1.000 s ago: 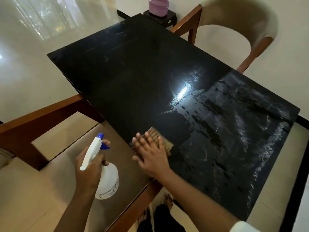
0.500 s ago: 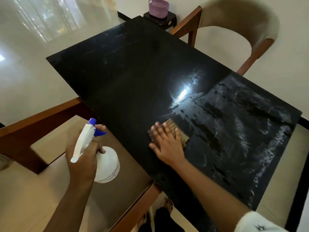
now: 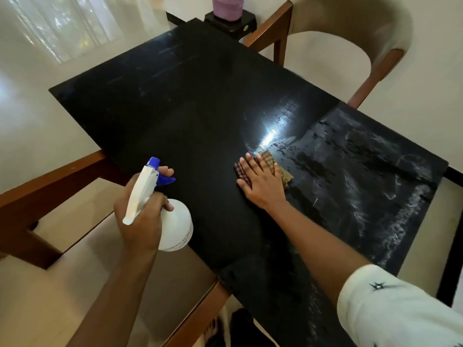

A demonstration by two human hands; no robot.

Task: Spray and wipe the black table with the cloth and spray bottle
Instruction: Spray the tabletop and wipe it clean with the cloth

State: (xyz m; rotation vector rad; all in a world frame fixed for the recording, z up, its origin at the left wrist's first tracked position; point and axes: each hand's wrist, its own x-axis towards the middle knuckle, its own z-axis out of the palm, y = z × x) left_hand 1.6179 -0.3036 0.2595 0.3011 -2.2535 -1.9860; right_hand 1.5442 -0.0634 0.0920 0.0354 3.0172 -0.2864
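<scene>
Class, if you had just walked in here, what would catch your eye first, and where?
A bright glare lies right of centre on the black table, beside wet streaks. The right hand presses a checked cloth flat at the streaks' edge; the left hand grips a white spray bottle by the near edge.

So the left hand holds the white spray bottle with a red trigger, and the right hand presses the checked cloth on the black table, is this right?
Not quite. The head view shows the trigger is blue, not red. The rest stands: the left hand holds the white spray bottle, and the right hand presses the checked cloth on the black table.
</scene>
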